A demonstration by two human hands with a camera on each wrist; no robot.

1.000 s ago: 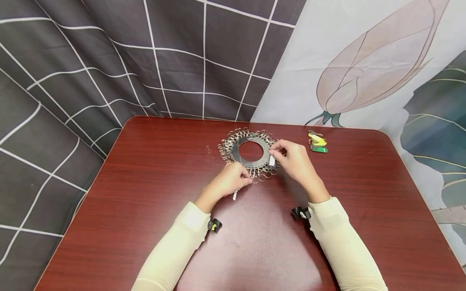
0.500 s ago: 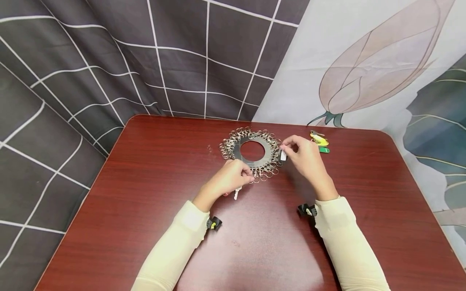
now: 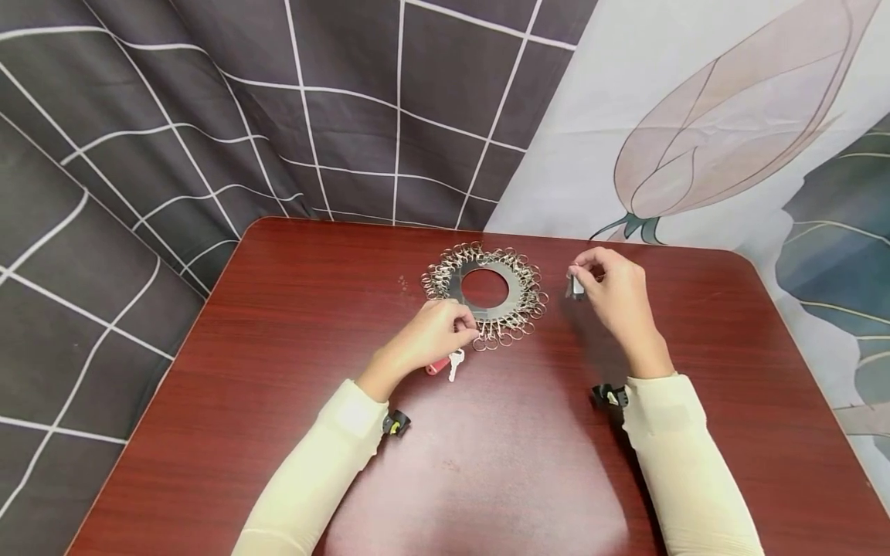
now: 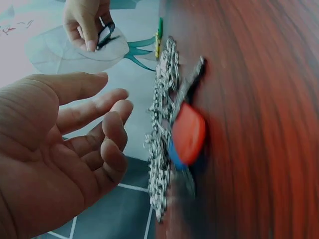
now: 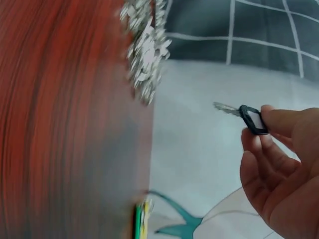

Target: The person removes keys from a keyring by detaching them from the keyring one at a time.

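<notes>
My right hand (image 3: 615,293) pinches the black key tag (image 5: 254,120), with a key (image 5: 227,108) pointing out from it, above the table to the right of the ring. A flat grey metal ring (image 3: 516,287) lies on the table, its rim crowded with small clips and split rings. My left hand (image 3: 434,336) hovers by the ring's front left edge, fingers loosely bent and holding nothing in the left wrist view. Below it on the table lie a red key tag (image 4: 189,134) and a silver key (image 3: 455,363); a blue tag (image 4: 174,157) shows partly behind the red one.
Green (image 5: 138,221) and yellow (image 5: 145,219) tags lie toward the back right of the table, hidden behind my right hand in the head view. Curtains (image 3: 334,100) hang along the back edge of the red-brown table (image 3: 292,324).
My right hand has carried the black-tagged key rightward from the ring's edge to over the green and yellow tags. My left hand has shifted slightly back, uncovering more of the red tag and key.
</notes>
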